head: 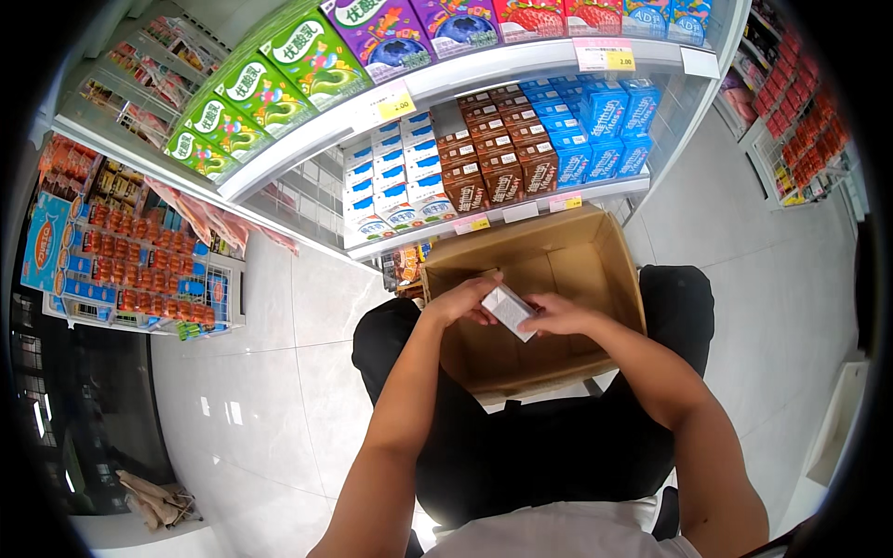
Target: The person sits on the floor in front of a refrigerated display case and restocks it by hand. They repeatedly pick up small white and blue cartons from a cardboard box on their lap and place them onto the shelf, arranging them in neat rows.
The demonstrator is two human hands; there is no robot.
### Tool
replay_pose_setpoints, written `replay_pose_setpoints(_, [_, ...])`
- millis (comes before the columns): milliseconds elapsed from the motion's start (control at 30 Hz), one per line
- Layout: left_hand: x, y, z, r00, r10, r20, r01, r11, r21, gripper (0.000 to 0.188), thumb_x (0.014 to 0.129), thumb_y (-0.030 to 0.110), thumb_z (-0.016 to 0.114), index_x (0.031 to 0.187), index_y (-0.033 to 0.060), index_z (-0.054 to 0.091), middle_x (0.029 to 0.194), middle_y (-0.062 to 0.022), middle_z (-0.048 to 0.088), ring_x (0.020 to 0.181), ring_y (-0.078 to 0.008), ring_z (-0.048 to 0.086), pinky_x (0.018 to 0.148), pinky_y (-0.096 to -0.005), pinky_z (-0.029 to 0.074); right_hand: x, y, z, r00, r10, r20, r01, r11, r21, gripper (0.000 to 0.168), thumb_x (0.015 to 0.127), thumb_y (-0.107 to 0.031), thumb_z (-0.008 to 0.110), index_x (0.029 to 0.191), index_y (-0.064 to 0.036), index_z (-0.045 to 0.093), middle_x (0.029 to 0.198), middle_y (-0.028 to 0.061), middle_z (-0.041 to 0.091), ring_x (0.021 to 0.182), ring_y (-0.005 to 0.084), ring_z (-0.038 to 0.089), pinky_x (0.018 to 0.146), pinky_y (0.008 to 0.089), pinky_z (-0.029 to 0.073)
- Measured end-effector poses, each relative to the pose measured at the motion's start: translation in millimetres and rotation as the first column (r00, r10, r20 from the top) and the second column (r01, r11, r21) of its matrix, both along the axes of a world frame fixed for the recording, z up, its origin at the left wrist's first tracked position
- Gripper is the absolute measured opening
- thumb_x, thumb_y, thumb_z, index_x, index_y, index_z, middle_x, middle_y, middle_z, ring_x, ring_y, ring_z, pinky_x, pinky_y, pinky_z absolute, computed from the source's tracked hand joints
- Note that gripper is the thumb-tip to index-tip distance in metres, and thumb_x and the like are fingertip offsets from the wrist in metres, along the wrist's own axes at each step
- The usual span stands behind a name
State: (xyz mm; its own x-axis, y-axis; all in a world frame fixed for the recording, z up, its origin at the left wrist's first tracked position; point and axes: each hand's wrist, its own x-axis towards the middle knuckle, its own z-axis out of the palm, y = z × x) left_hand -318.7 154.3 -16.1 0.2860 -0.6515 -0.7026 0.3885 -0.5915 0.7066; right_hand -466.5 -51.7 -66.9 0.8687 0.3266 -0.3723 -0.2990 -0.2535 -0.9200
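Between both hands is a small white carton (508, 311) with fine print on its upper side. My left hand (464, 301) grips its left end, and my right hand (560, 314) holds the right edge with thumb and fingers. The carton is tilted above the open mouth of a brown cardboard box (610, 279), which sits between my knees. Below the hands, the bottom of the box is partly hidden. Just beyond the box, a low shelf holds rows of white milk cartons (391, 178), brown drink cartons (504, 157) and blue drink cartons (605, 125).
Green cartons (279, 80), purple cartons (411, 35) and red cartons (558, 17) stand on the shelf above, whose front edge (481, 73) overhangs. A wire rack of packaged snacks (153, 265) stands left. Shelves of red packets (802, 104) stand at the right. The floor is grey tile (244, 418).
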Motion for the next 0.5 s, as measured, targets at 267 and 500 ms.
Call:
replay_pose_setpoints(267, [-8,4,21,0.995,0.001,0.104,0.037,0.931,-0.363,0.046,0.100,0.038,0.057,0.135,0.0077,0.049,0.115,-0.0072,0.063,0.109,-0.0167,0.059,0.088,-0.0327,0.052,-2,4,16,0.877,-0.023,-0.479,0.375,0.656,0.655,0.055,0.095,-0.054,0.041,0.119,-0.008,0.057,0.094,0.0087,0.063,0.070,0.0199,0.055,0.075,0.0381,0.048])
replay_pose_setpoints(500, [-3,4,18,0.996,0.080,0.047,-0.053,0.909,-0.414,0.035,0.098,0.022,0.063,0.127,0.0050,0.054,0.114,-0.0042,0.063,0.105,-0.0143,0.059,0.089,-0.0309,0.050,4,7,37,0.839,0.006,-0.545,0.453,0.547,0.704,0.061,0.096,-0.059,0.035,0.126,-0.010,0.054,0.106,0.0132,0.063,0.075,0.0260,0.057,0.080,0.0437,0.048])
